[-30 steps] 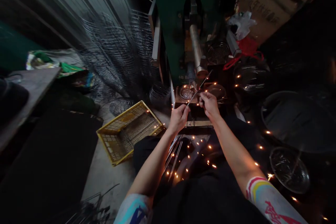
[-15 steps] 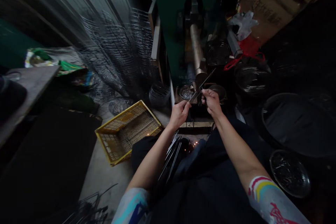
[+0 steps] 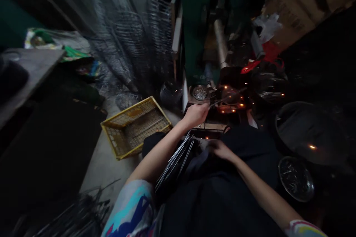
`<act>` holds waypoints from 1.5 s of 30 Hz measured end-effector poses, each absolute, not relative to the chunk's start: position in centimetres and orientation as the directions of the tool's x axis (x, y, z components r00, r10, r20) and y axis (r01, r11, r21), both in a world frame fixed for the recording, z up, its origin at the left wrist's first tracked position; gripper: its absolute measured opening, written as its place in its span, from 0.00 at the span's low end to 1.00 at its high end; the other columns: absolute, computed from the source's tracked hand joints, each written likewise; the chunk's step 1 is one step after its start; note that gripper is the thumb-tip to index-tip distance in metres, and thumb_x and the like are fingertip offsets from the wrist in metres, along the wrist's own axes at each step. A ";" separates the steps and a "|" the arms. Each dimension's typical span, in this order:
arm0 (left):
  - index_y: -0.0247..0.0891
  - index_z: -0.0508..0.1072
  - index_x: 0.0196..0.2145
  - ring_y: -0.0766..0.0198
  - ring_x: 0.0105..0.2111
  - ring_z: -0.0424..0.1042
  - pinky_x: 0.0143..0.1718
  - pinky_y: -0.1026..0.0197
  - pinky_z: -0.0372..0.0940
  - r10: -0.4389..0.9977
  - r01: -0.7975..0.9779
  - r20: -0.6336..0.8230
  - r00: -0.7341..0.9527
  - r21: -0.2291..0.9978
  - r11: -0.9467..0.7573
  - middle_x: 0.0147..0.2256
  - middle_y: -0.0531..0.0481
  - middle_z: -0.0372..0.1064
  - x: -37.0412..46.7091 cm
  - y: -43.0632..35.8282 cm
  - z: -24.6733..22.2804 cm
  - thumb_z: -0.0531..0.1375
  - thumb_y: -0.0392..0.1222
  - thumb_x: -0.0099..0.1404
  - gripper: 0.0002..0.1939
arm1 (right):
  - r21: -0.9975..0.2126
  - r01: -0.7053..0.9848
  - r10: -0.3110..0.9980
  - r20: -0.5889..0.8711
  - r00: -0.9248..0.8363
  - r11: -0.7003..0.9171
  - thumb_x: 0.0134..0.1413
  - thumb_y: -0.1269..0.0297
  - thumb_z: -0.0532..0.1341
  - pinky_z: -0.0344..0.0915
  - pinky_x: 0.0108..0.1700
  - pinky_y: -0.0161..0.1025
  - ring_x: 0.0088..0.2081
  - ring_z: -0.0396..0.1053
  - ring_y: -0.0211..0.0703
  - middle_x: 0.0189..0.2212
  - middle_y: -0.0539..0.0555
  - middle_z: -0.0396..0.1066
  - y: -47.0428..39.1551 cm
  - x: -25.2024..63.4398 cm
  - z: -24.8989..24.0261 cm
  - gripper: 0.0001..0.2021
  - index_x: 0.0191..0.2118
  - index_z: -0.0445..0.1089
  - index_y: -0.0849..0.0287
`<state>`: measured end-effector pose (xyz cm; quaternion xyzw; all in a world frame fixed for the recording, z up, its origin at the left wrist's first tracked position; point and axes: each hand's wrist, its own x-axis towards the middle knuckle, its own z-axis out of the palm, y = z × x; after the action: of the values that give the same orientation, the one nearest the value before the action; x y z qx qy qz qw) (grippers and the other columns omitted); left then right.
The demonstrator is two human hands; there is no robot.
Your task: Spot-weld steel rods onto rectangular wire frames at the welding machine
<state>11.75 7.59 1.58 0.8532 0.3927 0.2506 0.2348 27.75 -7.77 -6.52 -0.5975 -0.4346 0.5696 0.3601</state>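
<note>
My left hand (image 3: 197, 114) is closed round a thin metal rod (image 3: 229, 97), which points to the right in front of the spot-welding-like machine (image 3: 221, 44) and is smeared by motion. Low over my lap, my right hand (image 3: 221, 150) is beside a bundle of thin metal rods (image 3: 175, 159); its fingers are blurred, so whether they grip anything is unclear. Just beyond my left hand stands a round dish of small metal parts (image 3: 200, 92). Orange sparks are scattered around the machine's lower end.
A yellow plastic crate (image 3: 136, 127) sits on the floor to the left. Stacked wire racks (image 3: 128, 40) lean behind it. To the right are a bowl of small metal pieces (image 3: 296, 179), a large dark round container (image 3: 308, 133) and a red bag (image 3: 271, 53).
My right hand has left the workpiece and dropped toward the rods on my lap. My left hand stays near the machine. Bright sparks have spread to the right, and the view has shifted slightly.
</note>
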 end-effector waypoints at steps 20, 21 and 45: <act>0.35 0.68 0.30 0.74 0.13 0.41 0.16 0.68 0.45 0.585 -0.170 -0.218 -0.781 0.976 0.137 0.15 0.65 0.41 -24.6 2.4 -14.8 0.55 0.58 0.65 0.21 | -0.646 0.753 0.719 -0.582 -0.380 -0.125 0.54 0.43 0.55 0.67 0.44 0.42 0.40 0.73 0.51 0.39 0.56 0.76 -9.4 25.5 -10.7 0.23 0.41 0.74 0.56; 0.35 0.68 0.31 0.75 0.13 0.41 0.16 0.69 0.45 0.587 -0.199 -0.241 -0.773 0.970 0.137 0.15 0.65 0.40 -24.6 2.7 -15.8 0.54 0.59 0.65 0.21 | -0.639 0.759 0.722 -0.585 -0.370 -0.129 0.55 0.43 0.55 0.67 0.44 0.41 0.40 0.73 0.51 0.39 0.56 0.76 -9.4 25.4 -10.7 0.23 0.41 0.74 0.57; 0.32 0.72 0.26 0.69 0.24 0.60 0.28 0.66 0.53 0.854 0.590 -0.356 0.379 0.804 0.073 0.23 0.52 0.65 -12.3 -17.5 -5.3 0.52 0.49 0.68 0.20 | -0.552 0.795 0.771 -0.383 -0.509 0.251 0.59 0.48 0.52 0.66 0.48 0.45 0.45 0.73 0.51 0.45 0.58 0.74 -6.3 26.4 -7.6 0.20 0.47 0.70 0.55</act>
<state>-12.25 -17.45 -5.29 0.6675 0.5412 0.1337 0.4937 26.39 -6.28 -7.56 -0.4953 -0.7906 0.3597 -0.0171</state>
